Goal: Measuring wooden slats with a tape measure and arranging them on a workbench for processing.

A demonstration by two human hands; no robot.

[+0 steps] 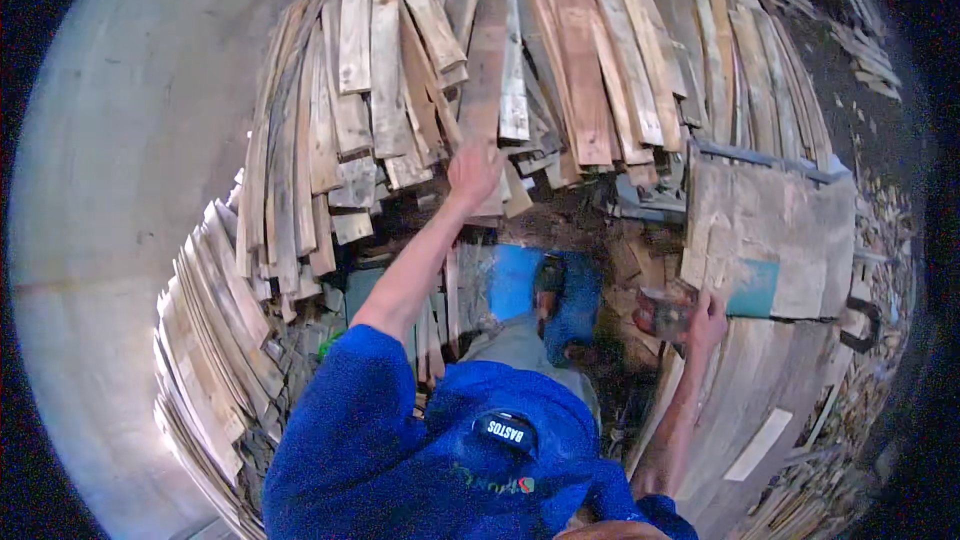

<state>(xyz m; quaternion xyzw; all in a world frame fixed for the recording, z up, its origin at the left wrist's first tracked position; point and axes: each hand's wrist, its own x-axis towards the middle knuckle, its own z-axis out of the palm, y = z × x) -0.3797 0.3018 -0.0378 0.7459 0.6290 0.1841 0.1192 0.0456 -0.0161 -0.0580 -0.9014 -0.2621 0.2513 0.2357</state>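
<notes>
My left hand (475,175) reaches forward, closed over the near end of a long reddish-brown wooden board (485,80). That board lies among many others in a wide pile. On the right, beside the work surface, my right hand (708,322) is closed around a red and dark object (664,315), blurred by motion. It looks like a compact hand-held tool, but its kind cannot be made out. Part of it is hidden by the fingers.
Loose boards (385,60) fan out ahead, their ends jutting unevenly; more planks (215,310) are stacked at the left. A worn wooden work surface (760,205) with a teal patch stands at the right. Beside my legs is a blue sheet-like object (513,280). Wood scraps litter the far right.
</notes>
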